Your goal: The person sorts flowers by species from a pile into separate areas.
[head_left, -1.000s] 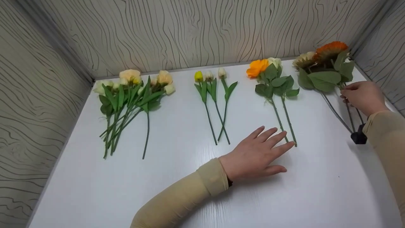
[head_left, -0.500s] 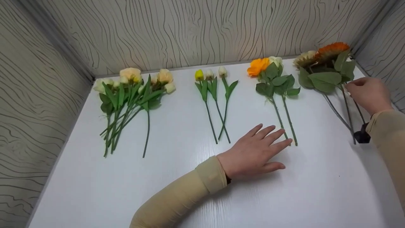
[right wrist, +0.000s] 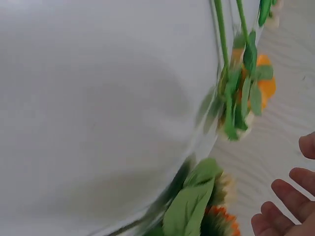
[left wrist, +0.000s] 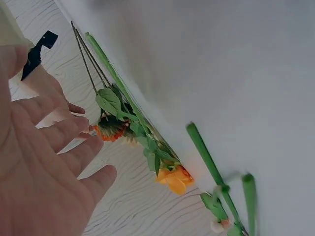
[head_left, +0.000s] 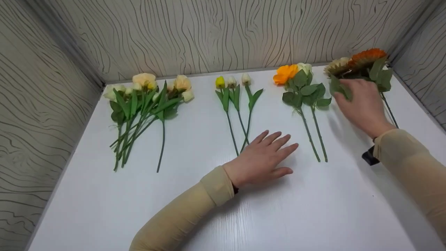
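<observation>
My left hand (head_left: 263, 157) is flat on the desk (head_left: 216, 216), palm down, fingers straight and a bit spread, holding nothing. Fingertips sit just beside the bottom ends of the tulip stems, w/ the rose stems a little to the right. My right hand (head_left: 362, 103) is over at the far right corner, fingers relaxed and spread over the leaves of the sunflower bunch (head_left: 362, 61). From the head view it looks like it's resting on the leaves, but I can't tell if it's actually touching or just hovering. Right wrist view only shows straight fingertips (right wrist: 285, 194) near a big leaf, not curled round anything. So both hands are loose, well apart from each other, neither gripping.

Sunflower bunch: orange head + a pale one, lying by the far right corner, heads toward the back edge, thin stems running toward me.

Next over to the left: orange rose pair (head_left: 303, 87), an orange bloom + a whitish one, two stems side by side. Then the three tulips (head_left: 235, 90) around the middle of the back edge, one yellow bud, two pale, stems crossing low down. Far left corner has the biggest bunch, peach and cream flowers (head_left: 146, 96), lots of stems fanned out. Small black thing (head_left: 369, 157) sits under my right wrist, can't tell what.
</observation>
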### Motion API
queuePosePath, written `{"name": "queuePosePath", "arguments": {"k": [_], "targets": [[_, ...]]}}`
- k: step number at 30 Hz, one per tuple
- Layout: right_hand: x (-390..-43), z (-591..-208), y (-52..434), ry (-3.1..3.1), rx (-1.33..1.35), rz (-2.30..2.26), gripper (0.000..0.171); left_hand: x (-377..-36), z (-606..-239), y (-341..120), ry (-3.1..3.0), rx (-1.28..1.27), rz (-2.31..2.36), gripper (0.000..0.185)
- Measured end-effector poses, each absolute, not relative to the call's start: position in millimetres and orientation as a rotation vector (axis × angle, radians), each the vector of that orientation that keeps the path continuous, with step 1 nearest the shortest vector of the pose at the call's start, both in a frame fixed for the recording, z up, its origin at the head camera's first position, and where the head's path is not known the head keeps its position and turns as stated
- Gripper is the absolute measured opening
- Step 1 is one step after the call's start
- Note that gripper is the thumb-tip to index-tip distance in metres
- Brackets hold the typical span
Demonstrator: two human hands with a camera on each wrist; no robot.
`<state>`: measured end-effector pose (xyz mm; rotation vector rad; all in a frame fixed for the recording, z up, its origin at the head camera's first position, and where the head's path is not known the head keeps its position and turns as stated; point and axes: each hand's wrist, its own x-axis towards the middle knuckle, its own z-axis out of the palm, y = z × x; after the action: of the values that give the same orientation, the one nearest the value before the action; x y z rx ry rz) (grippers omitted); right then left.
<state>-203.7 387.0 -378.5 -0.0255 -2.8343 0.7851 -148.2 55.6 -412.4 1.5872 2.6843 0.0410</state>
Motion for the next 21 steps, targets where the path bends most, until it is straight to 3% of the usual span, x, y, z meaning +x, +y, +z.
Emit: {"name": "queuePosePath", "arguments": {"k": [9, 21], "targets": [[-198.2, -395.5, 286.4, -2.974, 0.336, 0.755, 0.055, -191.2, -414.1, -18.6, 2.849, 1.221, 0.226, 0.055], [-181.1, -402.5, 172.8, -3.01, 0.938, 0.667, 0.052, -231.2, -410.1, -182.4, 3.28, 0.565, 0.456, 0.026]]}}
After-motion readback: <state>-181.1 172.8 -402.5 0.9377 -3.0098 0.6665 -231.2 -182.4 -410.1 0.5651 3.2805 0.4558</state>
